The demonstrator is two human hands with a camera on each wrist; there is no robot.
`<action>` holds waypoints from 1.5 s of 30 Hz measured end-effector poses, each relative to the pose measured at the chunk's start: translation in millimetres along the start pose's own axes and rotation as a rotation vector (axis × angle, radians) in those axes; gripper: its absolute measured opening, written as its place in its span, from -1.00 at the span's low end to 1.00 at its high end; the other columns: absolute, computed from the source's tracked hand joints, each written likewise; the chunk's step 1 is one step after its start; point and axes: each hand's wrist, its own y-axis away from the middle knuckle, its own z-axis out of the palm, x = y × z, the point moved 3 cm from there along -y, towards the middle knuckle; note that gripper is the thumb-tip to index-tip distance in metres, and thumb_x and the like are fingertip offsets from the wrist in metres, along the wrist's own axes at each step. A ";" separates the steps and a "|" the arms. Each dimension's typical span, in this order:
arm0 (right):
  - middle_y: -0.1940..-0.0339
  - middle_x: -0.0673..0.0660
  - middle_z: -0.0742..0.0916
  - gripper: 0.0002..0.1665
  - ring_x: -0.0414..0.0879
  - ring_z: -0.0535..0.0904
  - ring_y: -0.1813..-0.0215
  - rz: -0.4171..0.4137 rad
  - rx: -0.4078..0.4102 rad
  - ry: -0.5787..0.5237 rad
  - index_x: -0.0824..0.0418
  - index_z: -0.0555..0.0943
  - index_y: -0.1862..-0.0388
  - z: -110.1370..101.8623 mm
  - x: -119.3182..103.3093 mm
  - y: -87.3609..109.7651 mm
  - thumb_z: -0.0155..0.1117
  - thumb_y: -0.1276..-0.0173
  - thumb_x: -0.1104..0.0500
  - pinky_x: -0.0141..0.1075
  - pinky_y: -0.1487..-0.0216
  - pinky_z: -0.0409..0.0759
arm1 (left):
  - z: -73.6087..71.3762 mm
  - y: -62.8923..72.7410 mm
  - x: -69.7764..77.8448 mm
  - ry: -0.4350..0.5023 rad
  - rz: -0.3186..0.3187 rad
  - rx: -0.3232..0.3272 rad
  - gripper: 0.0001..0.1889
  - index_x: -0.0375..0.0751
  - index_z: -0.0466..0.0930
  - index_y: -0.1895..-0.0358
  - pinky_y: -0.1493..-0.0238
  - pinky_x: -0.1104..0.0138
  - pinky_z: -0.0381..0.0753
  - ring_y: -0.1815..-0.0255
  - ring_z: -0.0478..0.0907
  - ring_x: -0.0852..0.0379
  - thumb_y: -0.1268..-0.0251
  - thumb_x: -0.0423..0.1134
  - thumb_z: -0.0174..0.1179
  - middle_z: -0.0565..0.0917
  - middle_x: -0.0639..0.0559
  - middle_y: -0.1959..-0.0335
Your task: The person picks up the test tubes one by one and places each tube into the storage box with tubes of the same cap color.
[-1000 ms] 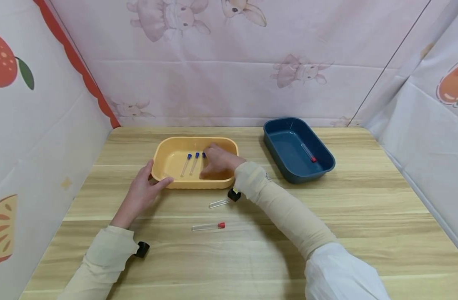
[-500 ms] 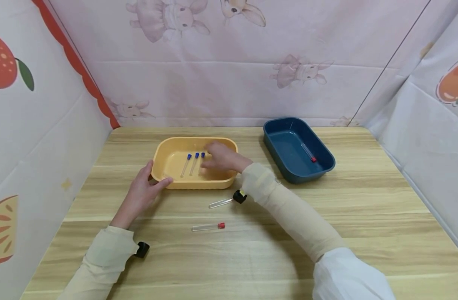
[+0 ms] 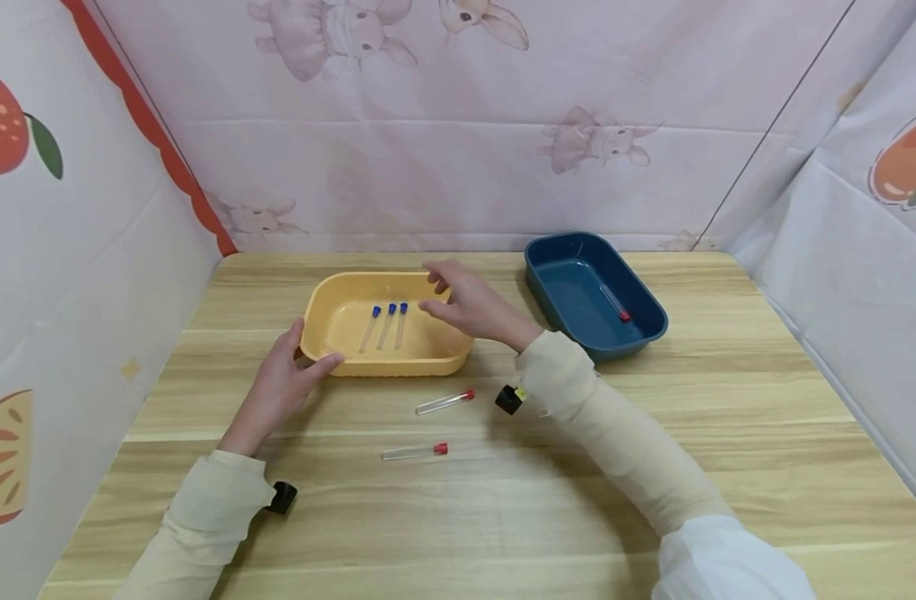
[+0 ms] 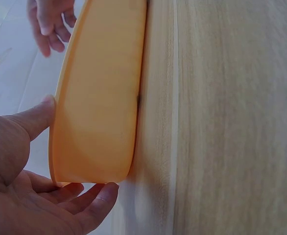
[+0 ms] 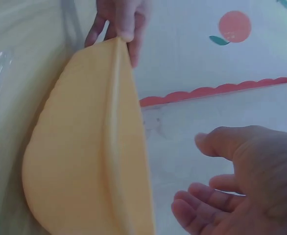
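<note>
My left hand (image 3: 285, 379) grips the near left corner of the yellow tray (image 3: 397, 367). In the left wrist view its thumb lies on the tray's rim and its fingers sit against the end wall. Raised over the tray's right end, my right hand (image 3: 476, 304) has its fingers apart and holds nothing; the right wrist view shows the palm bare. Inside the tray lie three clear test tubes with blue caps (image 3: 386, 325), side by side. On the table in front are two red-capped test tubes (image 3: 444, 402), one nearer me (image 3: 412, 452).
A dark blue tray (image 3: 551, 304) stands at the back right, with one red-capped tube (image 3: 613, 302) in it. A clear tube end (image 3: 543, 412) shows beside the right sleeve, the rest hidden. Printed cloth walls (image 3: 427, 183) enclose the table (image 3: 458, 533) at the back and sides.
My right hand has risen out of the yellow tray and moved right, uncovering the third blue-capped test tube and the cap of a red-capped one on the table. My left hand stays put.
</note>
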 end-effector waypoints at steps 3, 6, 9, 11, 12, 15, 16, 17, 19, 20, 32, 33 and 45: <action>-0.26 0.32 0.59 -0.27 0.10 0.56 -0.19 -0.040 0.045 -0.024 0.40 0.31 -0.54 -7.3 -3.0 7.9 0.32 -0.53 0.15 -0.09 -0.16 0.66 | -0.2 -0.2 0.2 0.001 0.000 -0.002 0.00 -0.34 -0.32 -0.67 -0.47 -0.12 0.28 -0.59 0.11 -0.34 -0.55 -0.02 0.21 -0.05 -0.43 -0.64; -0.24 0.33 0.59 -0.28 0.11 0.56 -0.19 -0.070 0.068 -0.044 0.41 0.32 -0.53 -14.7 -6.0 15.6 0.32 -0.53 0.18 -0.07 -0.15 0.65 | -0.2 -0.6 0.1 0.000 -0.002 -0.003 0.00 -0.34 -0.32 -0.67 -0.48 -0.12 0.27 -0.59 0.11 -0.34 -0.54 -0.01 0.22 -0.05 -0.43 -0.64; -0.24 0.31 0.59 -0.30 0.11 0.56 -0.20 -0.065 0.082 -0.056 0.39 0.33 -0.52 -22.8 -8.1 25.1 0.32 -0.53 0.17 -0.09 -0.15 0.65 | 0.0 -1.3 -0.2 -0.001 -0.004 -0.003 0.00 -0.35 -0.31 -0.67 -0.48 -0.12 0.26 -0.59 0.11 -0.34 -0.54 -0.01 0.22 -0.05 -0.43 -0.64; -0.24 0.30 0.60 -0.31 0.10 0.56 -0.20 -0.056 0.097 -0.057 0.38 0.34 -0.52 -28.3 -9.1 32.0 0.32 -0.53 0.17 -0.10 -0.15 0.65 | 0.0 -1.8 -0.4 -0.003 -0.001 -0.003 0.00 -0.35 -0.31 -0.67 -0.48 -0.12 0.26 -0.59 0.11 -0.34 -0.54 -0.01 0.22 -0.04 -0.43 -0.64; -0.24 0.29 0.61 -0.31 0.10 0.57 -0.20 -0.052 0.107 -0.054 0.38 0.35 -0.52 -31.0 -9.2 35.5 0.32 -0.53 0.16 -0.08 -0.15 0.65 | -0.2 -1.9 -0.4 -0.002 0.001 -0.002 0.00 -0.35 -0.31 -0.67 -0.48 -0.12 0.26 -0.59 0.11 -0.34 -0.54 -0.01 0.22 -0.04 -0.44 -0.63; -0.23 0.29 0.63 -0.32 0.11 0.59 -0.17 -0.048 0.149 -0.041 0.39 0.37 -0.51 -38.4 -8.6 46.7 0.32 -0.53 0.16 -0.06 -0.12 0.67 | -0.7 -2.1 -0.3 -0.004 0.002 -0.001 0.00 -0.35 -0.31 -0.67 -0.48 -0.13 0.26 -0.59 0.10 -0.35 -0.55 -0.01 0.22 -0.05 -0.44 -0.63; -0.23 0.30 0.63 -0.33 0.11 0.60 -0.17 -0.048 0.166 -0.039 0.40 0.38 -0.50 -40.6 -7.5 50.3 0.32 -0.53 0.17 -0.04 -0.11 0.67 | -1.0 -2.2 -0.3 -0.004 0.001 -0.001 0.00 -0.36 -0.31 -0.67 -0.49 -0.13 0.25 -0.59 0.10 -0.35 -0.55 -0.01 0.22 -0.05 -0.45 -0.63; -0.22 0.30 0.63 -0.33 0.11 0.60 -0.16 -0.043 0.184 -0.038 0.40 0.38 -0.49 -43.0 -6.2 54.2 0.32 -0.52 0.17 -0.04 -0.11 0.67 | -1.1 -2.2 0.0 -0.004 0.001 -0.001 0.00 -0.36 -0.31 -0.67 -0.49 -0.13 0.25 -0.59 0.10 -0.35 -0.54 -0.01 0.22 -0.06 -0.45 -0.63; -0.20 0.30 0.64 -0.35 0.11 0.61 -0.14 -0.034 0.224 -0.035 0.40 0.40 -0.48 -47.8 -2.7 62.4 0.33 -0.51 0.20 -0.03 -0.09 0.68 | -1.3 -2.2 0.2 -0.006 -0.002 -0.002 0.01 -0.36 -0.32 -0.67 -0.49 -0.14 0.24 -0.59 0.09 -0.35 -0.54 0.00 0.22 -0.07 -0.45 -0.63; -0.19 0.29 0.64 -0.35 0.12 0.61 -0.13 -0.026 0.244 -0.036 0.40 0.41 -0.47 -50.0 -0.6 66.7 0.34 -0.50 0.21 -0.03 -0.07 0.68 | -1.4 -2.2 0.3 -0.005 -0.002 -0.002 0.01 -0.36 -0.32 -0.66 -0.49 -0.14 0.24 -0.59 0.09 -0.35 -0.54 0.00 0.22 -0.06 -0.45 -0.63; -0.20 0.32 0.62 -0.43 0.16 0.57 -0.17 0.070 0.407 -0.069 0.41 0.46 -0.41 -74.3 32.9 118.5 0.33 -0.50 0.25 0.02 -0.06 0.61 | -1.8 -1.4 -0.1 -0.004 -0.006 -0.003 0.03 -0.36 -0.33 -0.66 -0.50 -0.14 0.22 -0.59 0.08 -0.36 -0.53 0.03 0.22 -0.07 -0.45 -0.63; -0.21 0.32 0.61 -0.44 0.15 0.57 -0.17 0.076 0.412 -0.064 0.41 0.46 -0.41 -75.9 35.5 122.4 0.33 -0.51 0.25 0.00 -0.06 0.60 | -1.7 -1.3 -0.2 -0.004 -0.006 -0.004 0.02 -0.36 -0.32 -0.67 -0.50 -0.14 0.23 -0.59 0.08 -0.36 -0.53 0.03 0.22 -0.07 -0.45 -0.63; -0.27 0.39 0.58 -0.42 0.20 0.55 -0.19 0.156 0.447 -0.045 0.45 0.43 -0.44 -87.6 63.3 164.7 0.28 -0.55 0.24 -0.40 0.02 0.49 | -1.4 -1.6 -0.1 -0.017 -0.004 0.001 0.02 -0.36 -0.32 -0.67 -0.50 -0.15 0.21 -0.59 0.08 -0.37 -0.54 0.03 0.21 -0.04 -0.47 -0.62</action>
